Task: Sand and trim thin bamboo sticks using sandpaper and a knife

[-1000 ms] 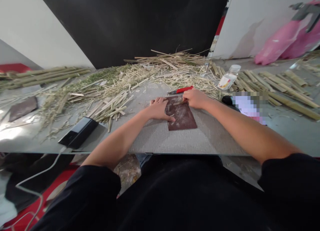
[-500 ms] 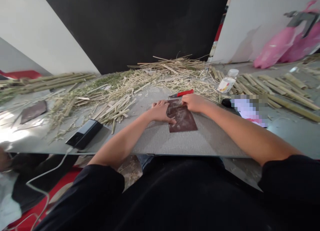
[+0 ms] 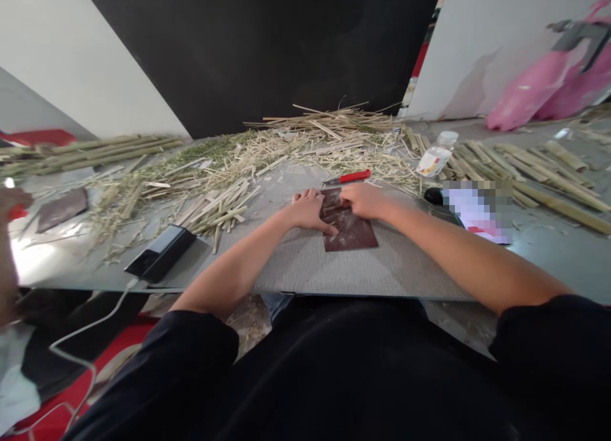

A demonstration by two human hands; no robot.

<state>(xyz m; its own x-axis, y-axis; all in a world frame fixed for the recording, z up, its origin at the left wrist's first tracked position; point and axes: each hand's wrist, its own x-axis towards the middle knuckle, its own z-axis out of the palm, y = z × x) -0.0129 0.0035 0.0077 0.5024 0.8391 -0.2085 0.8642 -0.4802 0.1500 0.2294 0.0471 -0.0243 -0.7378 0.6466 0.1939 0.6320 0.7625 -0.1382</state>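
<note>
A dark brown sheet (image 3: 356, 234), dusty and roughly rectangular, lies on the worktable in front of me. My left hand (image 3: 309, 210) rests on its left edge with the thumb stretched across it and the fingers spread. Over the upper right part of the sheet, my right hand (image 3: 365, 200) is closed, fingertips pressed down on it. Whatever is in that pinch is hidden or too thin to name. Just beyond both hands lies a red-handled knife (image 3: 354, 176), touched by neither.
Split bamboo strips (image 3: 229, 209) and shavings (image 3: 286, 145) cover the back and left. A black device (image 3: 160, 253) with a white cable sits front left. On the right are a bottle (image 3: 436, 154), a phone (image 3: 477, 212) and pink sprayers (image 3: 529, 91). A co-worker's hand (image 3: 12, 202) shows far left.
My right hand has slid slightly left and toward me over the brown sheet. My left hand stays in place. A co-worker's hand with something red has come into view at far left.
</note>
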